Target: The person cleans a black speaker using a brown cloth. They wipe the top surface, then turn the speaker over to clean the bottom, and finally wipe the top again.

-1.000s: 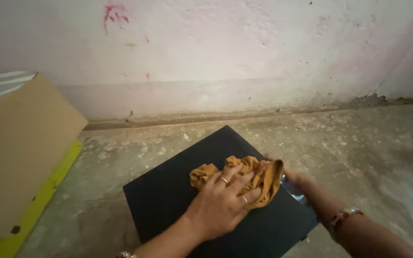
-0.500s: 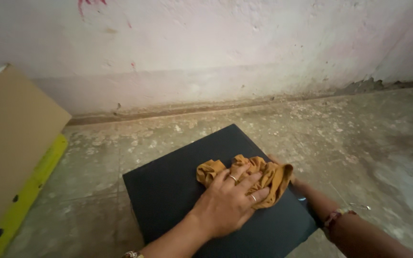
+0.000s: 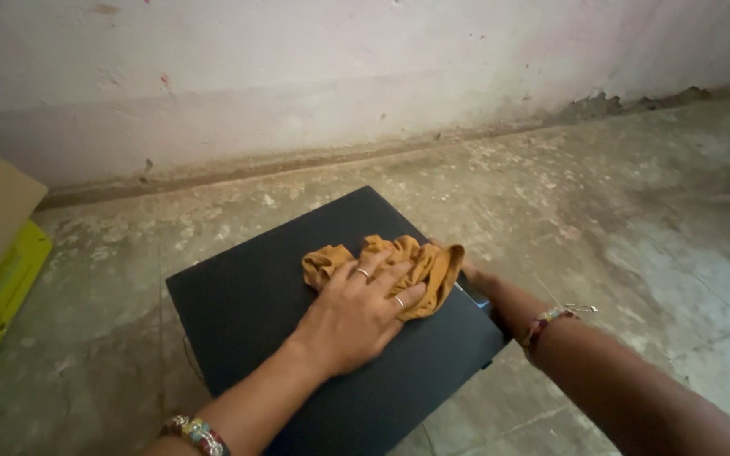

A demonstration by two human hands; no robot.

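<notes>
I see a flat black case [image 3: 297,321] lying on the concrete floor [image 3: 635,211] near the wall — it looks stiff and fairly heavy, best gripped by its edges. On its top, toward the far right corner, sits a crumpled mustard cloth [image 3: 382,262] — soft, light, easy to bunch. My left hand [image 3: 352,317] lies spread flat on the cloth, fingers [image 3: 386,277] released and pressing down. My right hand [image 3: 475,279] is at the case's right edge; I cannot tell its fingers' state behind the cloth.
</notes>
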